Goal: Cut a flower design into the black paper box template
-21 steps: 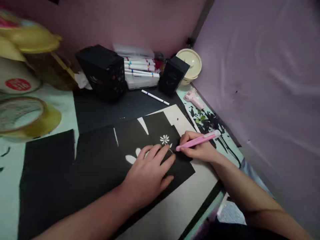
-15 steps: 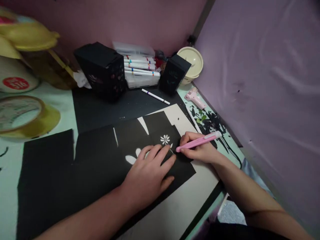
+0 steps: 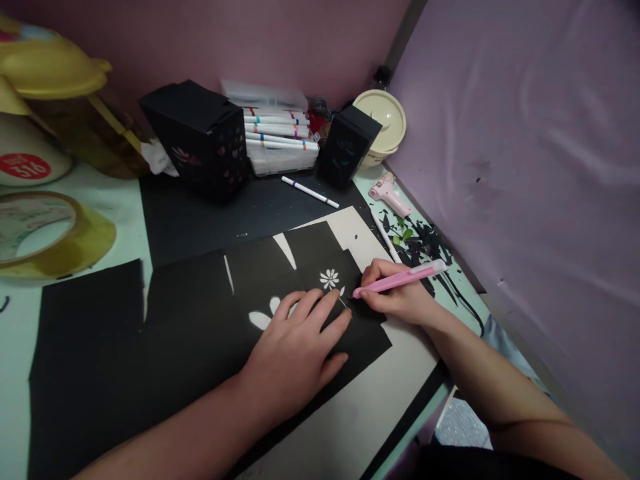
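A sheet of black paper (image 3: 200, 327) with white cut-out shapes lies on the table. A small white flower cut-out (image 3: 329, 279) shows near its right edge. My left hand (image 3: 295, 350) presses flat on the paper, fingers spread, just left of the flower. My right hand (image 3: 397, 300) grips a pink craft knife (image 3: 397, 279) like a pen. Its tip touches the paper just below and to the right of the flower.
Two black boxes (image 3: 200, 137) (image 3: 347, 143), a case of markers (image 3: 277, 137), a loose marker (image 3: 310, 192), a cream lidded bowl (image 3: 383, 123) and a pink glue gun (image 3: 390, 197) stand behind. Tape rolls (image 3: 50, 230) lie left. Black scraps (image 3: 425, 247) litter the right edge by the purple wall.
Both hands stay in place; the knife tip has shifted only slightly. The view has drifted a little.
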### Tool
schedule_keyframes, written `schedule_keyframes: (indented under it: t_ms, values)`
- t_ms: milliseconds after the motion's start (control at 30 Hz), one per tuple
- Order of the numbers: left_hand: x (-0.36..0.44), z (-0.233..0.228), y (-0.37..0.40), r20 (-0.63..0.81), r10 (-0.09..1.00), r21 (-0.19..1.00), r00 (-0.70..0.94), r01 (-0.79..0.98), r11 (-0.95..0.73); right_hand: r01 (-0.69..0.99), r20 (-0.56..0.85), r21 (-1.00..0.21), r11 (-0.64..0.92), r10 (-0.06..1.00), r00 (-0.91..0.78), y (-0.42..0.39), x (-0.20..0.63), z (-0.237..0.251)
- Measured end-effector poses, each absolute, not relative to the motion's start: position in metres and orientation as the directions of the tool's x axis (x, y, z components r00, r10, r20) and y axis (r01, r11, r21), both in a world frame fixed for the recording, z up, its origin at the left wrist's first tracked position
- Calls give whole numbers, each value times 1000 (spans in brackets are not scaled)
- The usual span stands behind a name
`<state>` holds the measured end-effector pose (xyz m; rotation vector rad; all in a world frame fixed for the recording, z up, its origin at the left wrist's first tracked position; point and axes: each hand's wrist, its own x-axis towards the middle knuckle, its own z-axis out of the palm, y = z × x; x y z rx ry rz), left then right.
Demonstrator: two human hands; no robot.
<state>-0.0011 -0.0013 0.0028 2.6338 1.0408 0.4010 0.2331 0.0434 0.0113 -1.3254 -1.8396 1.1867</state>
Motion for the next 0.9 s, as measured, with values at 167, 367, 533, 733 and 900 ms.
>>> schedule_keyframes:
  t_ms: [167, 367, 533, 733, 900]
  values:
    - [-1, 2, -1, 153, 699, 359, 699, 619, -698, 435, -18, -892, 125, 951, -309, 45, 233, 8]
    - [-1, 3, -1, 160, 697, 361, 699, 616, -700, 457, 37, -873, 170, 958, -286, 44, 231, 8]
    - [0, 3, -1, 156, 698, 361, 699, 618, -699, 488, 112, -834, 258, 945, -308, 40, 231, 8]
    - [-1, 3, 0, 142, 699, 366, 701, 619, -695, 531, 174, -783, 323, 934, -312, 38, 234, 3]
    - [-1, 4, -1, 133, 699, 367, 703, 620, -693, 572, 192, -746, 341, 932, -306, 36, 233, 3]
